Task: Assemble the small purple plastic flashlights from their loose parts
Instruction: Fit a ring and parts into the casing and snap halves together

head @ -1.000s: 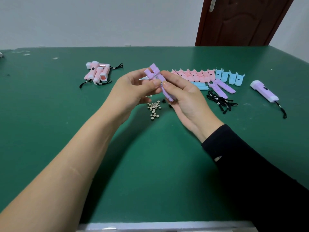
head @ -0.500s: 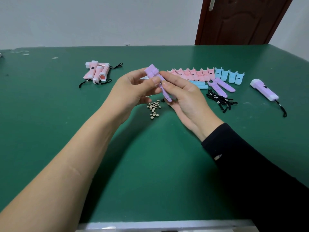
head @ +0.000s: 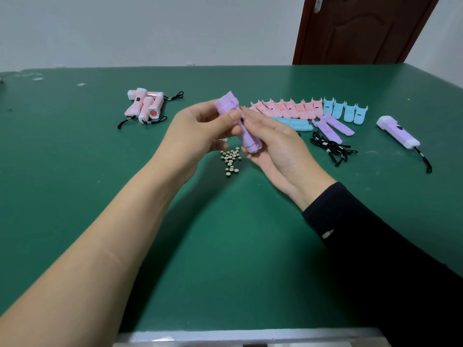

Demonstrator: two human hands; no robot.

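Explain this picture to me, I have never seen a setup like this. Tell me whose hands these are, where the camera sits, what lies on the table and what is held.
There is no machine here. A person works with bare hands, and the single camera is worn on the head, looking forward and down. The left hand and the right hand both grip one purple flashlight above the green table. On the table lie small round discs, probably batteries, pink flashlights at far left, rows of pink shells and blue shells, loose purple shells, black lanyards, and a complete purple torch at far right.
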